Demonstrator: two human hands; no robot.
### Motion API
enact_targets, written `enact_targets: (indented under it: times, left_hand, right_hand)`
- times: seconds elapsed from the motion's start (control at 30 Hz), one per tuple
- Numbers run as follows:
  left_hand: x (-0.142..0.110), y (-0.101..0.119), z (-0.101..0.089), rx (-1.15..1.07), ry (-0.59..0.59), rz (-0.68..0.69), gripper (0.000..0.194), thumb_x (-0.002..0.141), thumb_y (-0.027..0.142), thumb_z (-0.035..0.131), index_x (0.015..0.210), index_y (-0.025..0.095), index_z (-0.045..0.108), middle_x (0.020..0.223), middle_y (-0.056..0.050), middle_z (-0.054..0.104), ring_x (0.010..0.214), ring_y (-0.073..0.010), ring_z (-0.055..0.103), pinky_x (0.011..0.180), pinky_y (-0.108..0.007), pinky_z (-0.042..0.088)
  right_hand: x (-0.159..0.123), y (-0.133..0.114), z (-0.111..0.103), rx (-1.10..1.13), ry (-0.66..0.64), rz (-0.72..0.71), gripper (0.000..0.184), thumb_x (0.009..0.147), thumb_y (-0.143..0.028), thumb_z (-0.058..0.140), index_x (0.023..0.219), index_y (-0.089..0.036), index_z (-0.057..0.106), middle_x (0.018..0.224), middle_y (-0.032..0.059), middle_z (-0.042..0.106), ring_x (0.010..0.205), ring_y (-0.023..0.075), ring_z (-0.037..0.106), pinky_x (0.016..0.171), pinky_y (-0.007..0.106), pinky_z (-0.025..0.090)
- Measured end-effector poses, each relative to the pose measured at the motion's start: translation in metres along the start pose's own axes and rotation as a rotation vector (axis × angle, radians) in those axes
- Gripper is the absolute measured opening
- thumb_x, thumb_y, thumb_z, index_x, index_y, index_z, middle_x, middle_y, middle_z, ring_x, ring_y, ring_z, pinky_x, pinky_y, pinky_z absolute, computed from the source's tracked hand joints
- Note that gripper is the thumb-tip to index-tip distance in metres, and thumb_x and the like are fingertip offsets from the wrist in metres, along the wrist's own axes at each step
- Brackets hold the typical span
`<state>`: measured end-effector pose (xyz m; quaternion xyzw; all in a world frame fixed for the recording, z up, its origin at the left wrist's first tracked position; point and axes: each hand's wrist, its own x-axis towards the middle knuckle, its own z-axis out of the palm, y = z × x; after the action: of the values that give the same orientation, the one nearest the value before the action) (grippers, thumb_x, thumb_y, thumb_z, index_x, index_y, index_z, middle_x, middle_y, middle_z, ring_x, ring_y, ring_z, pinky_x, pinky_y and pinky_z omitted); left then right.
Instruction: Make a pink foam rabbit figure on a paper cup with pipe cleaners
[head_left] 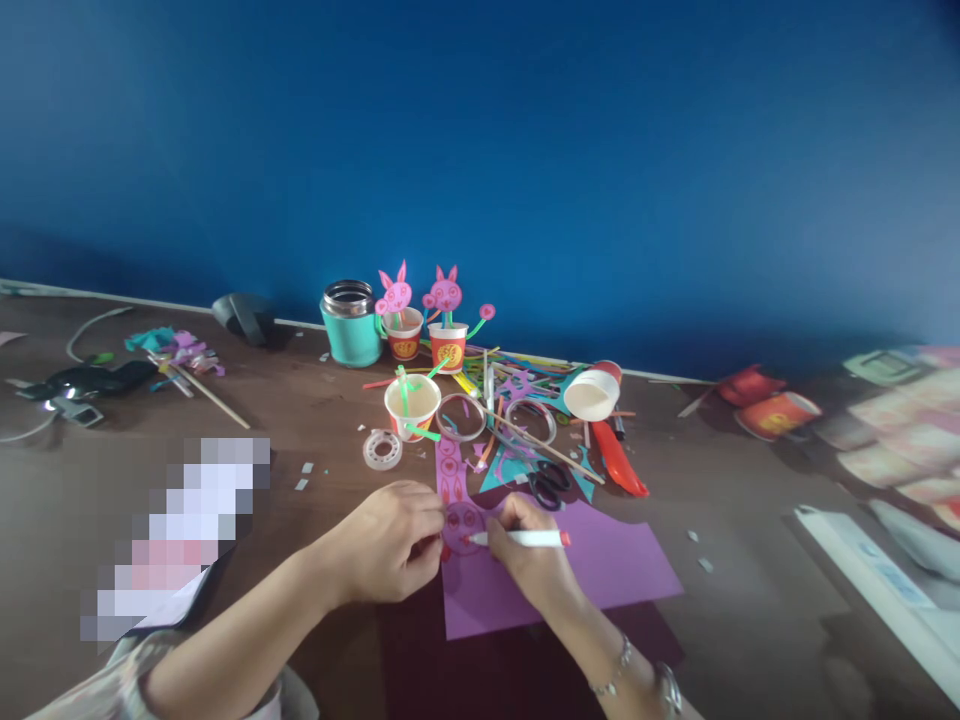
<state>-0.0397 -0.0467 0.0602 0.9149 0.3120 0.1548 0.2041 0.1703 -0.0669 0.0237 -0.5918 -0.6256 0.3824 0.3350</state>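
Note:
My right hand (534,555) is closed round a white marker with a red cap (525,539), its tip on a pink paper rabbit face (463,524). My left hand (390,540) has its fingers curled and pinches the left edge of that rabbit cutout, holding it down. The cutout lies on a purple paper sheet (600,575) on the brown table. The rabbit's long ears (450,470) point away from me.
Behind the sheet lie black scissors (551,483), a red tool (619,460), tape rolls (382,449), wooden sticks and paper scraps. Paper cups (412,402), two with pink rabbit figures (446,340), and a teal jar (351,322) stand near the blue wall. A blurred-out item (176,535) lies left.

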Motion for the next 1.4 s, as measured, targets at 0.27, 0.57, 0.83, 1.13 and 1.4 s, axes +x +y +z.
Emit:
enact_targets:
  times: [0.27,0.57,0.83,1.13,1.4]
  left_hand:
    - [0.0,0.0,0.0,-0.004,0.004,-0.004,0.013,0.076,0.011,0.047,0.067,0.019,0.052,0.073,-0.002,0.059,0.072,-0.0174,0.054,0.072,-0.03,0.042]
    - [0.0,0.001,-0.003,-0.016,0.016,0.008,0.015,0.077,0.011,0.047,0.07,0.019,0.057,0.074,-0.004,0.061,0.076,-0.019,0.058,0.073,-0.029,0.044]
    - [0.0,-0.001,-0.001,0.024,0.009,-0.012,0.015,0.077,0.013,0.047,0.064,0.019,0.051,0.072,-0.003,0.06,0.071,-0.0176,0.055,0.07,-0.029,0.042]
    - [0.0,-0.002,0.0,0.029,-0.009,-0.026,0.015,0.077,0.014,0.047,0.063,0.019,0.046,0.071,-0.001,0.059,0.069,-0.0166,0.053,0.069,-0.028,0.04]
    - [0.0,-0.001,0.0,0.026,-0.007,-0.016,0.014,0.077,0.013,0.046,0.065,0.019,0.05,0.072,-0.002,0.059,0.071,-0.0174,0.054,0.069,-0.029,0.041]
  right_hand:
    - [0.002,-0.001,0.0,0.093,0.03,0.061,0.032,0.072,-0.028,0.057,0.052,-0.023,0.033,0.046,-0.0061,0.039,0.045,0.0095,0.034,0.043,0.023,0.026]
    - [0.018,-0.017,-0.023,0.419,0.016,0.252,0.025,0.072,-0.033,0.061,0.06,-0.021,0.043,0.043,-0.0073,0.044,0.043,0.0088,0.034,0.045,0.022,0.024]
    - [0.028,-0.009,-0.009,0.14,0.037,0.016,0.025,0.076,-0.031,0.054,0.058,-0.022,0.039,0.049,-0.0063,0.041,0.048,0.0104,0.037,0.048,0.024,0.029]
    - [0.026,0.002,-0.002,0.048,-0.002,-0.001,0.026,0.076,-0.028,0.054,0.057,-0.022,0.037,0.048,-0.0068,0.04,0.047,0.0098,0.034,0.045,0.022,0.027]
    - [0.025,-0.001,-0.003,0.044,0.004,-0.013,0.026,0.075,-0.024,0.055,0.057,-0.022,0.036,0.05,-0.0068,0.038,0.048,0.0095,0.032,0.046,0.023,0.025]
